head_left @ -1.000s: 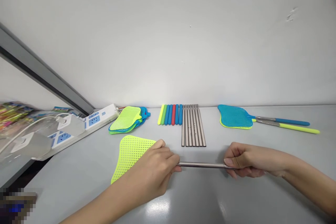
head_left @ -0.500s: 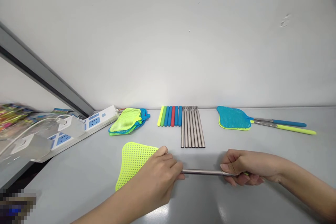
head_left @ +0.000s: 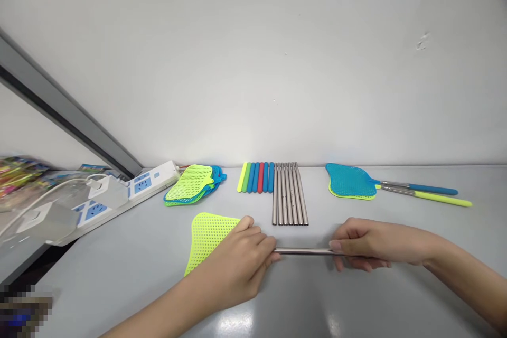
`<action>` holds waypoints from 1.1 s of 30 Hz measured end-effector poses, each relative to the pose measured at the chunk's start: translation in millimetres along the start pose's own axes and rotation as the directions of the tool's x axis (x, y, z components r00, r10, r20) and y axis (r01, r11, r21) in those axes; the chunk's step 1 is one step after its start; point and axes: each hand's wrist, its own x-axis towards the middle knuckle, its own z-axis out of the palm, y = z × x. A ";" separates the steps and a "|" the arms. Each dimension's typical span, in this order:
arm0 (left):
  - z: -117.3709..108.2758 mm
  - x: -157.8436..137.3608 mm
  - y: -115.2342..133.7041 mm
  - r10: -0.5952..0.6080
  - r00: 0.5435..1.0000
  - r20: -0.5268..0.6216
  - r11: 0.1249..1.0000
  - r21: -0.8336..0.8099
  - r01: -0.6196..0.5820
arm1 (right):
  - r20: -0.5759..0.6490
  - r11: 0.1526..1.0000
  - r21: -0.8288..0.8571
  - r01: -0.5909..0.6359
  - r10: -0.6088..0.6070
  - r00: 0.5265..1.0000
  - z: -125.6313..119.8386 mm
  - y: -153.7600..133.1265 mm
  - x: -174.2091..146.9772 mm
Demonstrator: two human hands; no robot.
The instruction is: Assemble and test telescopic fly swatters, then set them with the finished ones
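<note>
A yellow-green mesh fly swatter head [head_left: 212, 235] points left above the grey table, partly covered by my left hand [head_left: 249, 264]. That hand is closed round the neck, where head and metal rod join. The bare silver rod [head_left: 303, 251] runs level from there to my right hand [head_left: 360, 245], whose thumb and fingers are closed on its right end. The grip end is hidden inside my right hand. Just beyond the rod lies a row of several metal tubes [head_left: 289, 195], beside several coloured handle grips [head_left: 256, 177].
Loose swatter heads [head_left: 192, 184] are stacked at back left. Two whole swatters, one blue [head_left: 352, 179] and one with a yellow handle [head_left: 443, 198], lie at back right. A power strip [head_left: 152, 185] with plugged adapters lines the left edge. A wall [head_left: 273, 63] rises behind.
The swatter has shifted slightly right and its rod slightly up. My right hand has moved a little up and left; the yellow bit seen at its fingers before is now hidden.
</note>
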 end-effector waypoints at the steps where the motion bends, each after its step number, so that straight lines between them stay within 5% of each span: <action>1: -1.3 0.3 -1.1 -0.001 1.000 0.005 1.000 -0.001 0.001 | -0.005 0.999 -0.037 0.010 -0.011 1.000 -1.2 -1.4 -1.3; 6: -9.9 1.2 -9.1 -0.020 1.000 0.010 1.000 -0.005 0.020 | -0.048 0.990 -0.136 0.031 -0.038 0.998 -11.5 -1.8 -6.2; 23: -19.2 0.1 -31.2 -0.057 0.998 0.009 0.996 -0.067 0.058 | -0.116 0.996 -0.083 0.044 -0.053 0.992 -34.0 18.6 -3.6; 33: -11.2 -4.6 -35.0 -0.064 0.984 0.166 0.984 -0.152 0.090 | -0.022 0.996 -0.086 0.024 -0.026 0.999 -27.7 21.9 3.5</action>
